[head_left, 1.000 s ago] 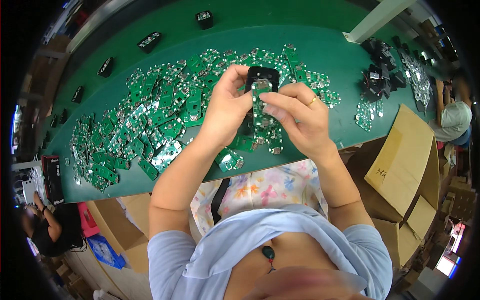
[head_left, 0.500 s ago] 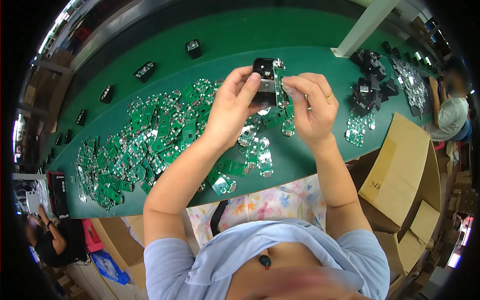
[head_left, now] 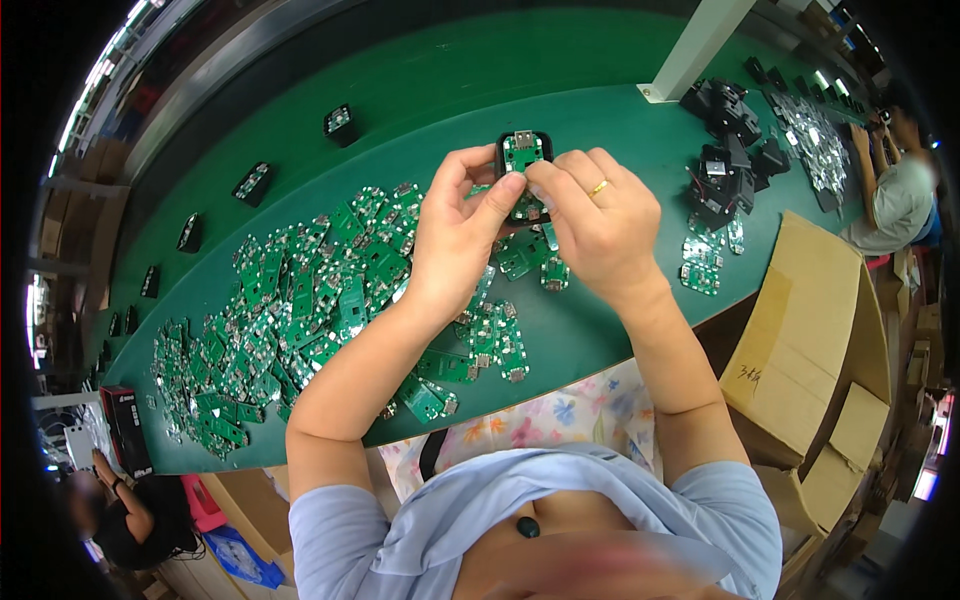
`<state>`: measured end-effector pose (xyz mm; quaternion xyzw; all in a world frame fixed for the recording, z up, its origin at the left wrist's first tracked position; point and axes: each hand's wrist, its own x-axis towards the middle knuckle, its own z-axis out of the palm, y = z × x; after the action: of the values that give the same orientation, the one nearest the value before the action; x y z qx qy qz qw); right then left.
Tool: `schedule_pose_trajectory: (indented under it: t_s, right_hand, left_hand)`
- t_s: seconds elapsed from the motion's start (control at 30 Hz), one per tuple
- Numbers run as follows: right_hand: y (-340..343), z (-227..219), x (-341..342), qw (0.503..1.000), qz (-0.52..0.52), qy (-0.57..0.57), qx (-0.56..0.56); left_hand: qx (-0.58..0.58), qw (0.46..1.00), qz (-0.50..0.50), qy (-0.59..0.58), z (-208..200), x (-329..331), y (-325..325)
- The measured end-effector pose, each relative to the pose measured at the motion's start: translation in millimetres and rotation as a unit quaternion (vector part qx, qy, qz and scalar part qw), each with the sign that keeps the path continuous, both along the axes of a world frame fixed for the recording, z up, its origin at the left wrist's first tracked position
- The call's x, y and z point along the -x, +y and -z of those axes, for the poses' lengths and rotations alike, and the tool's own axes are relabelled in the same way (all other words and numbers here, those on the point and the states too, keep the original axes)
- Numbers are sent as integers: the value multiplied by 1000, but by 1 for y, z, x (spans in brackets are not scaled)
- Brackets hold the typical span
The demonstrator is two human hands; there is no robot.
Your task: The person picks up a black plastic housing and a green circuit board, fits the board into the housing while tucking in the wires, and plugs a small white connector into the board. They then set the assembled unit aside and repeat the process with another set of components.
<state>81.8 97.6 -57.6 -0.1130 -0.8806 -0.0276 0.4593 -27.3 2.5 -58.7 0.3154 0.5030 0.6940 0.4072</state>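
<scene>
Over the green worktable, my left hand [head_left: 452,235] is closed around a small black plastic housing [head_left: 546,146]. A green circuit board [head_left: 522,153] with a metal port at its far end lies face up within the housing's rim. My right hand [head_left: 608,225] is closed, its thumb and fingertips pressed against the board and partly covering its near half. A heap of loose green circuit boards [head_left: 300,300] spreads over the table to the left and below my left hand. More boards [head_left: 522,255] lie just under the housing.
Black housings [head_left: 735,160] are piled at the right, near a white post [head_left: 700,45]. Several filled housings [head_left: 340,123] stand along the far green strip. An open cardboard box [head_left: 790,340] sits by the right table edge. Co-workers [head_left: 890,200] [head_left: 135,520] are at both sides.
The circuit board, edge-on beside the housing before, now lies flat in it facing up. My right hand has moved left over it. The view has shifted, and the far housings appear further left.
</scene>
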Motion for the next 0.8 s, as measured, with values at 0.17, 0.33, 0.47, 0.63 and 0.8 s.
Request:
schedule_pose_trajectory:
  t_s: [0.17, 0.33, 0.47, 0.63, 0.8]
  right_hand:
    - [7, 6, -4, 1000, 2, -1, 25]
    - [18, 12, -12, 998, 18, -19, 57]
    - [28, 7, -28, 972, 58, 65, 220]
    - [63, 15, -85, 949, 269, 102, 128]
    - [65, 34, -136, 849, 468, 12, 243]
  left_hand:
    - [-9, 999, 10, 29, 9, 1, 10]
    - [-12, 999, 21, 48, 15, 3, 30]
    - [31, 993, -43, 106, 23, 46, 70]
    - [101, 965, -113, 215, 44, 128, 135]
    - [268, 917, -112, 273, 72, 187, 173]
